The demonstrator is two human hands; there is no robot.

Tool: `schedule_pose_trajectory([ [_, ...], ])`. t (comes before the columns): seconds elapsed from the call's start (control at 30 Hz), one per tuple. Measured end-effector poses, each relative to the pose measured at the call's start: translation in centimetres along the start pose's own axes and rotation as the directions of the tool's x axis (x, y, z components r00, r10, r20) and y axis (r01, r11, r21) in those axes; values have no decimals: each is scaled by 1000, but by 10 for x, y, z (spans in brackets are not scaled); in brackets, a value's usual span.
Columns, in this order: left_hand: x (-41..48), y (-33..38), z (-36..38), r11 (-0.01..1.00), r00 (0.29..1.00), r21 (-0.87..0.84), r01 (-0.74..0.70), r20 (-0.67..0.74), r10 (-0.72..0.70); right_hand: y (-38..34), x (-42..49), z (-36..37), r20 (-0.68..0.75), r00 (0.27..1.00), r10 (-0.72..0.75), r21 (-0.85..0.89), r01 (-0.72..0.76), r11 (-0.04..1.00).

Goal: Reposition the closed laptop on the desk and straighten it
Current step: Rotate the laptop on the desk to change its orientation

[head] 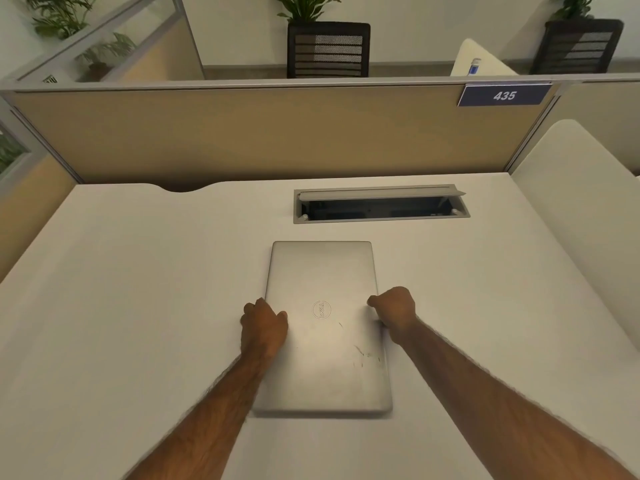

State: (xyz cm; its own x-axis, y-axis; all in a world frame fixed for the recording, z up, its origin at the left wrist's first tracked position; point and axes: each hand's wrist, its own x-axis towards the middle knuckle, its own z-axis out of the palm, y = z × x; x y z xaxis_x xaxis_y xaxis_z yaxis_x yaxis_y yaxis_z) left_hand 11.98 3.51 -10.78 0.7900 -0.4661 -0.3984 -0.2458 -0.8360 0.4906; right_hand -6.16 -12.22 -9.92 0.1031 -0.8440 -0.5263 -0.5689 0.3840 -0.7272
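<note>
**Both hands on the laptop, mid-desk**

Here we are at the centre of the frame: the closed silver laptop lies flat on the pale desk, its long sides running away from the camera, short edge nearest the bottom of the picture. The round logo on the lid sits turned sideways, and a few dark scuff marks show toward the lower right of the lid.

The left hand grips the laptop's left long edge — thumb lying on top of the lid, fingers curled down over the side. The right hand clamps the opposite long edge the same way, thumb tip on the lid and fingers wrapped out of sight below. Both forearms come in bare from the bottom corners of the frame.

Just above the laptop, toward upper centre, the grey cable tray sits set into the desk with its flap raised, dark inside. Behind it stands the tan partition, and in the upper right a blue sign reads 435. Beyond the partition — a black mesh chair at top centre, leafy plants behind.
</note>
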Motion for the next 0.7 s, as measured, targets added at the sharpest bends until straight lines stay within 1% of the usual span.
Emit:
schedule_pose_trajectory([
  [0.13,1,12,1,997,997,-27,73,4,-73,2,-12,7,-27,999,-44,-100,41,994],
  [0.2,3,15,1,994,995,-50,100,7,-99,2,-14,11,-21,999,-42,-108,39,993],
  [0.33,12,12,0,976,987,-148,160,25,-158,1,-12,15,-10,999,30,-30,-31,999],
  [0.53,41,-14,12,955,988,-252,156,41,-150,4,-3,15,-19,996,91,50,-90,995],
  [0.6,31,-11,6,939,984,-296,177,58,-167,2,-1,14,-25,995,98,47,-96,994],
  [0.7,15,-8,0,921,984,-348,177,93,-154,-1,2,12,-18,994,108,76,-107,991],
])
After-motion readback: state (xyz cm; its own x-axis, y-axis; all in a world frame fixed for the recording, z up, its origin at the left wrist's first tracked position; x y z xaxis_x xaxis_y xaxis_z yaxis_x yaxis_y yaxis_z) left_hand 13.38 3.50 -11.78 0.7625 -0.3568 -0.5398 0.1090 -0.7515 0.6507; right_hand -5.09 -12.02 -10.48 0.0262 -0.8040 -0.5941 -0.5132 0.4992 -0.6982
